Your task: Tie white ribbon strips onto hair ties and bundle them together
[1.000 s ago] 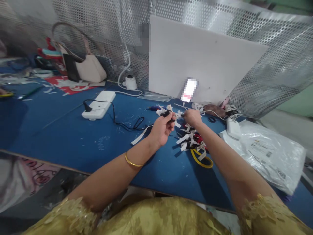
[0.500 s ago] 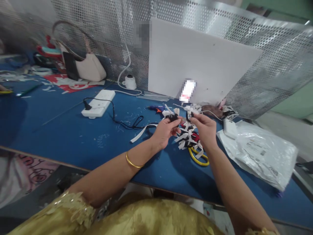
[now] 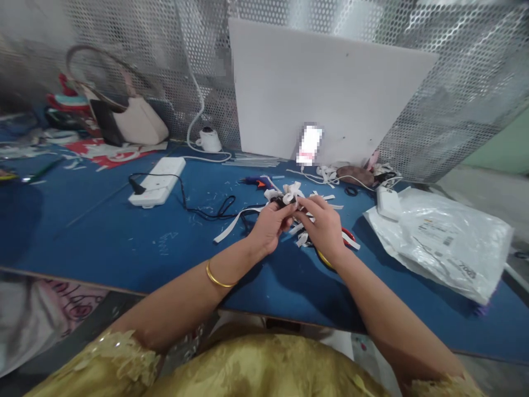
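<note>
Both my hands meet over the middle of the blue table (image 3: 103, 231). My left hand (image 3: 270, 223) pinches a small black piece with white ribbon bows (image 3: 289, 196) on it. My right hand (image 3: 322, 223) is closed beside it, fingertips touching the same bundle. Under my right hand lies a heap of white ribbon scraps (image 3: 301, 238), with red-handled scissors (image 3: 348, 236) and a yellow loop (image 3: 323, 259) partly hidden. A loose white ribbon strip (image 3: 233, 223) trails off to the left.
A white power strip (image 3: 157, 181) with a black cord (image 3: 206, 209) lies at left. A white board (image 3: 326, 94) leans on the perforated metal screen. A plastic bag (image 3: 442, 242) and white charger (image 3: 388, 203) lie at right; a handbag (image 3: 132, 124) stands far left. A glue gun (image 3: 256, 181) rests behind.
My right hand has come down and left to join my left hand on the bundle. Both hands have dropped closer to the table. The view has shifted slightly.
</note>
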Demonstrator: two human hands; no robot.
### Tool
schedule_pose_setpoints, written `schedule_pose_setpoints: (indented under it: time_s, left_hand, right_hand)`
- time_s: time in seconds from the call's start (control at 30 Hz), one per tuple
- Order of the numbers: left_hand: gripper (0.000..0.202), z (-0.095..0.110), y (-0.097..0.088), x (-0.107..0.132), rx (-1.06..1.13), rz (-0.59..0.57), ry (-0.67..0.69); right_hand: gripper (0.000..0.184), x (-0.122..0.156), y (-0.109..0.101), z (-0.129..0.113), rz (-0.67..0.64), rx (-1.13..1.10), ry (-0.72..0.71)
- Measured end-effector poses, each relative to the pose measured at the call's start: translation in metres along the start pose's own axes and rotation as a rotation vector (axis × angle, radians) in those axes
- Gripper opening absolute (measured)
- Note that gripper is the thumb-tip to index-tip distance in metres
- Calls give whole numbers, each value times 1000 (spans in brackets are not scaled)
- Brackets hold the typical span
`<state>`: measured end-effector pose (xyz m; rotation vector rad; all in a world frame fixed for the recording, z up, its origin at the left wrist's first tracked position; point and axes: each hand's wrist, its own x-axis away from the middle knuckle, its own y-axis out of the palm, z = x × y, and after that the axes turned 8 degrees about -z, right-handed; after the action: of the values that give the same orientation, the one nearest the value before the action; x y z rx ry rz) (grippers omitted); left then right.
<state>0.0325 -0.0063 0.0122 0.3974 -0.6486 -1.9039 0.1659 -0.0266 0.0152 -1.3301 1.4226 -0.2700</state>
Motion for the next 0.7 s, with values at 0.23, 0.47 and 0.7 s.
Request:
schedule_pose_setpoints:
  time_s: [0.23,0.47,0.7]
  left_hand:
    - [22,5,0,3,-5,-129,-50]
    - [24,22,-4,-5,61,0,130]
    - [20,24,-9,-7,134,12,41]
  right_hand:
    - [20,-8,-6,6,-47,-280,79]
    - [24,-12,-39,58,216,-299,316]
    - [17,-12,-25,99,-123,223,357]
